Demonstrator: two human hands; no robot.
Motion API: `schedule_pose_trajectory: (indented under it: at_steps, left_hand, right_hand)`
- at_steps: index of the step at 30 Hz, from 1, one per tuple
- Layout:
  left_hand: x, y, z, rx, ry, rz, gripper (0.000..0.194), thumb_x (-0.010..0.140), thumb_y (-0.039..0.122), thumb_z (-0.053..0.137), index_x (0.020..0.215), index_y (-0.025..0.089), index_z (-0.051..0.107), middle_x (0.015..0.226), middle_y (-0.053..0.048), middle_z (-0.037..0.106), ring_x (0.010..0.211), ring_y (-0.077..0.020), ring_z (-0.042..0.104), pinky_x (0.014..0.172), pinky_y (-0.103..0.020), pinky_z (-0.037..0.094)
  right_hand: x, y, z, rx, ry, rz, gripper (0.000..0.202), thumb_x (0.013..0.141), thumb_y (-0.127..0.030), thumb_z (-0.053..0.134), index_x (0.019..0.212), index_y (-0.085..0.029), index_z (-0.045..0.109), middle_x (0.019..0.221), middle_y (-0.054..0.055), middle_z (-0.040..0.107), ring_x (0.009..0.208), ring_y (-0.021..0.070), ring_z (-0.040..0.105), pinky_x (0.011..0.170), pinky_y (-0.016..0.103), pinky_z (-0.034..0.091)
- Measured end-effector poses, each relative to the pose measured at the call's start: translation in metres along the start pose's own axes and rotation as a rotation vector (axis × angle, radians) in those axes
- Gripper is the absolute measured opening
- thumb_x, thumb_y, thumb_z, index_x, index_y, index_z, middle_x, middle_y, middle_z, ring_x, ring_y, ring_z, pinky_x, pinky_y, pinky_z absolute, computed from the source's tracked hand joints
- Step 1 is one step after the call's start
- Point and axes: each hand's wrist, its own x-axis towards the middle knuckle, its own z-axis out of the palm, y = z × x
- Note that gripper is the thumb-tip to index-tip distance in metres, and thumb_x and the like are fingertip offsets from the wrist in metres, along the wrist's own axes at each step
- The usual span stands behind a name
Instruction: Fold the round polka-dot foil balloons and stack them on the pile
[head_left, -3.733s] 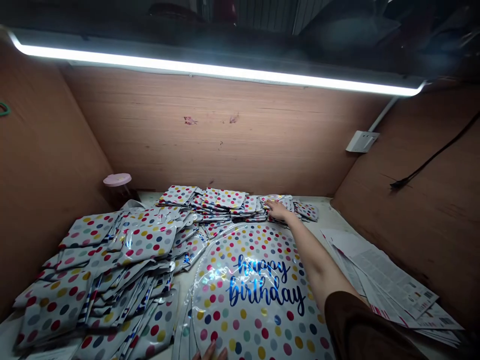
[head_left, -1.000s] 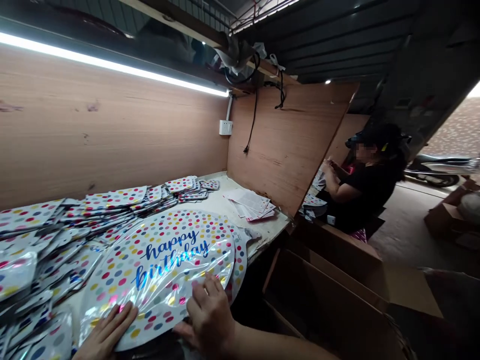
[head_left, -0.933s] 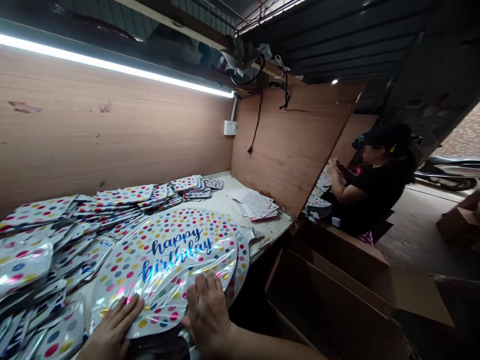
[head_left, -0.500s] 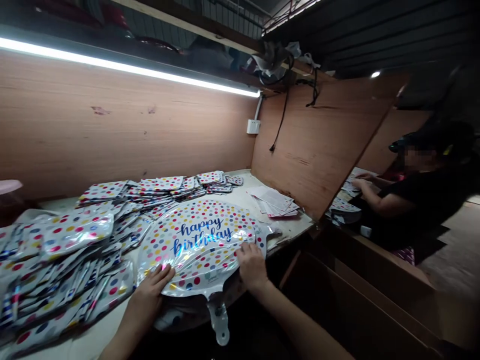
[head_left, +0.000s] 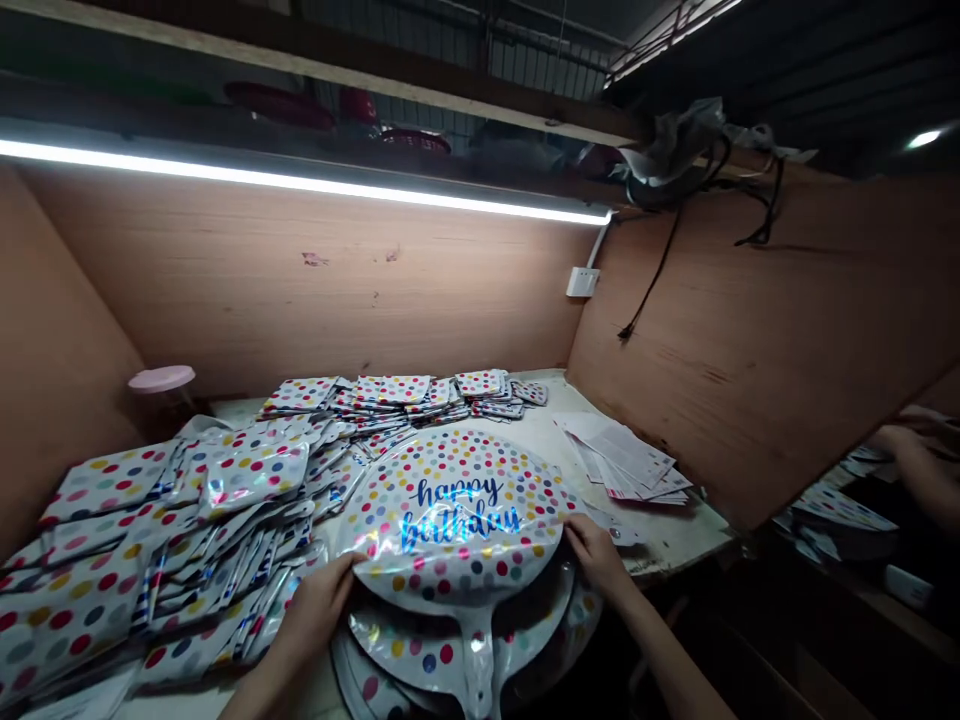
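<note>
A flat foil balloon, white with coloured dots and "happy birthday" in blue script, lies in front of me with its neck toward me. My left hand is closed on its left edge, thumb on top. On the opposite edge, my right hand pinches the foil. The near edge of this balloon is bowed up a little. Beneath it are more flat dotted balloons in a loose stack that overhangs the table front.
Folded dotted balloons are heaped on the left and along the back. Printed paper sheets lie on the white table at right. A pink-lidded container stands back left. Wooden partitions enclose the table. Beyond the right one, another person's arm shows.
My view has swung left. Both hands have gone from lying on the balloon to gripping its side edges. Its near edge is lifted, exposing the balloons beneath.
</note>
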Motion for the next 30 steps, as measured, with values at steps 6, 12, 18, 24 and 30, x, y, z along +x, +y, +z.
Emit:
schedule_pose_trajectory:
  at_steps: [6,12,18,24,30]
  left_hand:
    - [0.059,0.040,-0.008,0.268,0.041,-0.415,0.037,0.094,0.036,0.033,0.109,0.016,0.061,0.095,-0.014,0.070,0.095,-0.0279,0.064,0.083,-0.037,0.046]
    - [0.051,0.078,0.030,0.315,0.056,0.120,0.048,0.096,0.037,0.033,0.144,0.031,0.035,0.152,-0.006,0.030,0.140,-0.0298,0.022,0.114,-0.050,0.014]
    - [0.049,0.075,0.055,0.216,-0.268,0.113,0.074,0.084,0.067,0.041,0.148,0.038,0.017,0.158,-0.003,0.008,0.139,-0.0481,-0.003,0.103,-0.074,0.001]
    - [0.065,0.066,0.027,0.162,-0.268,0.071,0.070,0.083,0.053,0.052,0.146,0.031,0.031,0.154,-0.004,0.025,0.141,-0.0388,0.017,0.111,-0.062,0.016]
    - [0.072,0.001,-0.022,-0.075,-0.266,0.067,0.056,0.070,0.010,0.044,0.122,0.022,0.062,0.137,-0.003,0.053,0.126,-0.0187,0.049,0.110,-0.032,0.034]
  right_hand:
    - [0.076,-0.019,0.022,-0.260,-0.062,0.253,0.037,0.098,-0.035,0.028,0.103,-0.018,0.061,0.089,0.013,0.069,0.088,0.0243,0.066,0.077,0.035,0.048]
    - [0.110,-0.029,0.027,-0.358,-0.167,0.306,0.035,0.097,-0.030,0.034,0.095,-0.013,0.065,0.088,0.016,0.069,0.086,0.0276,0.067,0.074,0.039,0.049]
    - [0.078,-0.018,0.012,-0.305,-0.102,-0.309,0.037,0.084,-0.030,0.053,0.118,-0.019,0.059,0.128,0.014,0.057,0.122,0.0296,0.050,0.105,0.047,0.036]
    - [0.075,0.000,0.021,-0.079,-0.106,-0.641,0.037,0.085,-0.013,0.043,0.113,-0.017,0.066,0.120,0.012,0.065,0.116,0.0248,0.057,0.101,0.043,0.046]
    - [0.098,0.028,-0.003,0.211,-0.363,-0.485,0.029,0.084,-0.020,0.046,0.106,-0.022,0.065,0.126,0.008,0.061,0.120,0.0219,0.054,0.104,0.037,0.042]
